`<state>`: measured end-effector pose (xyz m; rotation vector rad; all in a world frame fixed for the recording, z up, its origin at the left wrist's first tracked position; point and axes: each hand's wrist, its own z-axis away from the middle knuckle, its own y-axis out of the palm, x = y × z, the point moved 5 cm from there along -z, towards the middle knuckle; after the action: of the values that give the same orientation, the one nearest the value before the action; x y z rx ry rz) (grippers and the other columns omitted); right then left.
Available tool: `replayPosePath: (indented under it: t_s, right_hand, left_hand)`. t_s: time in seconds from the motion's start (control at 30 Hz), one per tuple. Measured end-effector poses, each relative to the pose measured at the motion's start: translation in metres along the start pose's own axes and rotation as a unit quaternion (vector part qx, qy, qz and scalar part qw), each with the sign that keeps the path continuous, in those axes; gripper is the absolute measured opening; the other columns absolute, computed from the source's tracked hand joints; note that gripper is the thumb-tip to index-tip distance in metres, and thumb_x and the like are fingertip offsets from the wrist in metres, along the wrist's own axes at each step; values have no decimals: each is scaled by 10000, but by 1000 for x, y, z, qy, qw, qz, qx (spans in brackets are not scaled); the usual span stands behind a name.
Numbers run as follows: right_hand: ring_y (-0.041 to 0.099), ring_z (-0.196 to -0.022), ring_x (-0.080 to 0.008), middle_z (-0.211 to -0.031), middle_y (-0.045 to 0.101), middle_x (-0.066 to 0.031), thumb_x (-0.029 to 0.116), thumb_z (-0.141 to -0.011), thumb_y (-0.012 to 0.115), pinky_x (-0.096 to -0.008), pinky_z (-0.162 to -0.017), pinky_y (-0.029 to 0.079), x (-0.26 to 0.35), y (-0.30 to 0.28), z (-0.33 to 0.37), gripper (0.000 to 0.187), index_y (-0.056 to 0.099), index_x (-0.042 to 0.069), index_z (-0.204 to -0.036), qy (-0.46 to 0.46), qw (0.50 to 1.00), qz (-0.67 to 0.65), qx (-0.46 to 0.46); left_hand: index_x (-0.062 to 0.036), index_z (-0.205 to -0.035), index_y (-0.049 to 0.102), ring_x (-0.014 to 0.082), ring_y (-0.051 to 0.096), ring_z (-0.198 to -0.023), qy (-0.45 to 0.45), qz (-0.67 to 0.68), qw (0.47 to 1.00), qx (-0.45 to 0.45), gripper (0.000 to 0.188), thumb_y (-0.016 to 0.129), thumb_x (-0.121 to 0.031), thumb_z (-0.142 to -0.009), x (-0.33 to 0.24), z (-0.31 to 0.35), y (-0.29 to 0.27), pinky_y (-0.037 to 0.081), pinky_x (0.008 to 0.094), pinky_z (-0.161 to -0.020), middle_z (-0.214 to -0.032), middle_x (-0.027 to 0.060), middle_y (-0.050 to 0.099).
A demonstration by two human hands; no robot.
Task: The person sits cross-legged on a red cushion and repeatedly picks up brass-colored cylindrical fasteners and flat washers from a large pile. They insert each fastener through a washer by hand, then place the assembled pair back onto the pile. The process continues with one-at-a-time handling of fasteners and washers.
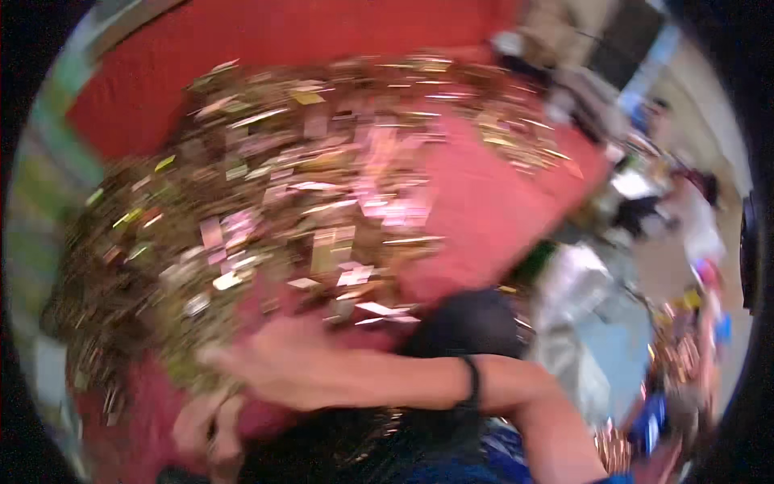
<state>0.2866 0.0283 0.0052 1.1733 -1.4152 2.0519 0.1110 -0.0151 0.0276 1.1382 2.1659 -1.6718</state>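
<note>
A wide heap of small flat shiny pieces (330, 250), pink, gold and brown, is spread over a red sheet (476, 210). Motion blur hides what kind of pieces they are. My right forearm, a dark band on it, reaches across from the lower right. At its end my right hand (278, 359) is low over the near left of the heap, its fingers smeared. Just below it, my left hand (210, 427) shows partly, with bent, blurred fingers. Whether either hand holds any pieces cannot be made out.
A dark rounded shape (463, 323), perhaps my knee, rises beside the right forearm. Crumpled clear plastic (576, 282) lies to the right, near a light blue surface (617, 363). Mixed clutter (685, 347) lines the far right. Another red surface (322, 32) stands behind the heap.
</note>
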Motion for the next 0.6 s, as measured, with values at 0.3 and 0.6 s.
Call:
replayPosePath:
  t_s: [0.3,0.6]
  right_hand:
    - [676,-709,-270,-852,700,-175,269,-970,750,-394,-614,537,24,-29,11,327,712,30,-1190,-156,983,-50,-83]
    - [715,-814,-228,-909,734,-93,89,-889,819,-335,-712,549,19,-9,5,325,714,23,-1190,-252,963,-57,-71]
  left_hand:
    - [42,-949,802,85,572,-553,-310,461,831,13,175,790,-127,-904,55,19,9,378,250,-486,-710,51,699]
    - [46,-926,797,72,535,-536,-319,532,783,47,172,804,-122,-895,58,17,14,345,239,-477,-671,32,664]
